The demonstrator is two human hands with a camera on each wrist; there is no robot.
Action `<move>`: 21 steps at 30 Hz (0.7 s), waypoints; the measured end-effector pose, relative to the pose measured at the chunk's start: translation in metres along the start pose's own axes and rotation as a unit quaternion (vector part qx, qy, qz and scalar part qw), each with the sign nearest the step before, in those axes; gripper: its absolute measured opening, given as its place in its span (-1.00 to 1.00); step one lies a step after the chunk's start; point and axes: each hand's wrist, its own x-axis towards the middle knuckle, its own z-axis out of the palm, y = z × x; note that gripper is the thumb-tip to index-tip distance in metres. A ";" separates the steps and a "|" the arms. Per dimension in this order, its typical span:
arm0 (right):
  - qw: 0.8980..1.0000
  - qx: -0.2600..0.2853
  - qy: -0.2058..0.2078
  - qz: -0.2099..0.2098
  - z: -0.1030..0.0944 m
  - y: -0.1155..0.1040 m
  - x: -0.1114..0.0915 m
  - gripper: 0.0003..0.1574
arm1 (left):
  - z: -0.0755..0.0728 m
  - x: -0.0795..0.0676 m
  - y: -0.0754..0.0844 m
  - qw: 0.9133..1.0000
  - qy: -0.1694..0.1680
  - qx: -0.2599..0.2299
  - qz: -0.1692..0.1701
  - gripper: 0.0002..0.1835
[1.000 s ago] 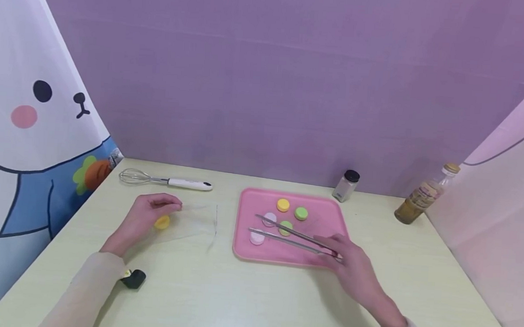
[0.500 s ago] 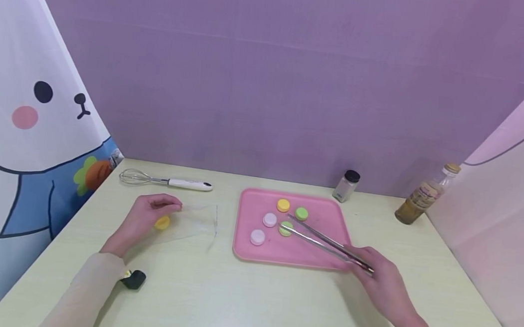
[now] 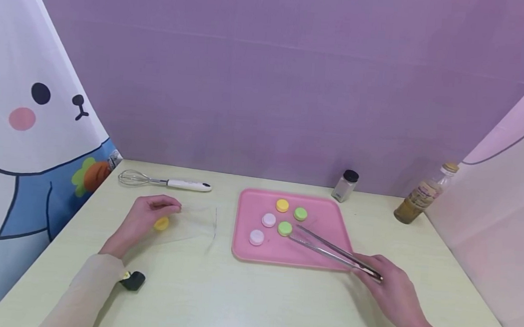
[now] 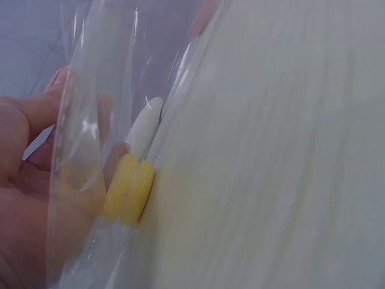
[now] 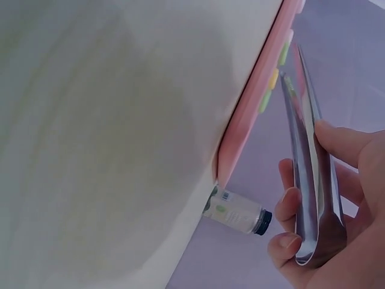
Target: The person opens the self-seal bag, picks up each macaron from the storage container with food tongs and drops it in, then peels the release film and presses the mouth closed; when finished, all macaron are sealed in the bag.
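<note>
The right hand [image 3: 391, 286] holds slim silver metal tongs [image 5: 328, 205], tips parted beside a round green macaron [image 3: 284, 228] near the pink rectangular tray's [image 3: 248, 202] middle; an off-centre squeeze could skid it. The left hand [image 3: 143, 216] pinches a clear plastic bag [image 3: 197, 223], which might collapse around a round yellow macaron [image 4: 120, 189]. Glare blurs the bag's mouth.

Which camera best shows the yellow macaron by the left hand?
The left wrist view: the yellow macaron looms large, both halves visible through clear plastic. The head view shows it small, beside the left hand. The right wrist view misses it.
</note>
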 end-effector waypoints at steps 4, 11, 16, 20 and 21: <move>1.000 -0.008 -0.006 -0.001 0.003 0.003 0.001 -0.59 | 0.000 0.000 0.000 1.000 0.001 0.000 0.002 -0.61; 1.000 -0.018 -0.011 -0.015 0.007 0.006 0.005 -0.59 | 0.001 0.000 0.000 1.000 -0.001 0.004 0.003 -0.61; 0.999 -0.033 -0.010 -0.026 0.009 0.005 0.008 -0.59 | 0.000 0.000 0.001 1.000 -0.002 0.003 -0.002 -0.59; 0.999 -0.041 -0.018 -0.022 0.010 0.003 0.012 -0.59 | 0.000 -0.001 0.001 1.000 -0.002 0.004 -0.003 -0.59; 0.999 -0.042 -0.019 -0.022 0.010 0.002 0.013 -0.59 | 0.000 -0.001 0.001 1.000 -0.002 0.005 -0.002 -0.59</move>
